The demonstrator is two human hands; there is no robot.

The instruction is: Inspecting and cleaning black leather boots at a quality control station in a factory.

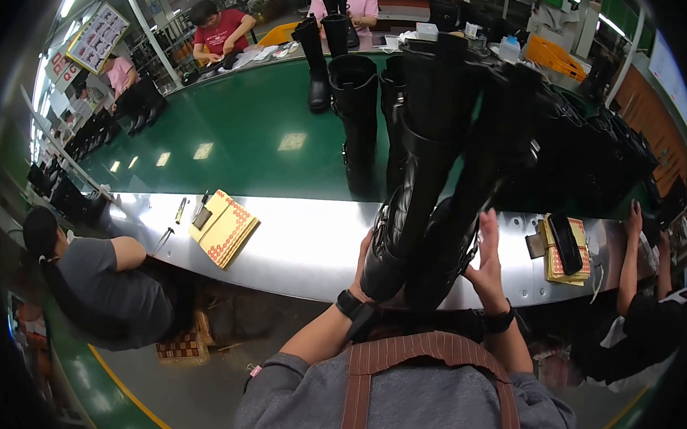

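Note:
Two tall black boots (pixel 421 153) stand close together in front of me, toes toward me, at the near metal edge of the table. The second boot (pixel 466 209), on the right, leans outward at its blurred top. Both have buckled straps at the ankle. My left hand (pixel 359 279) is closed round the foot of the left boot, its fingers partly hidden behind it. Beside the right boot's foot, my right hand (pixel 486 262) is open with fingers stretched upward; its thumb side is against or very near the boot.
More black boots (pixel 356 99) stand beyond on the green table surface (pixel 241 142), and a dark mass of them fills the right. Yellow paper stacks (pixel 225 229) lie left; a phone (pixel 565 243) tops another right. Co-workers sit on both sides.

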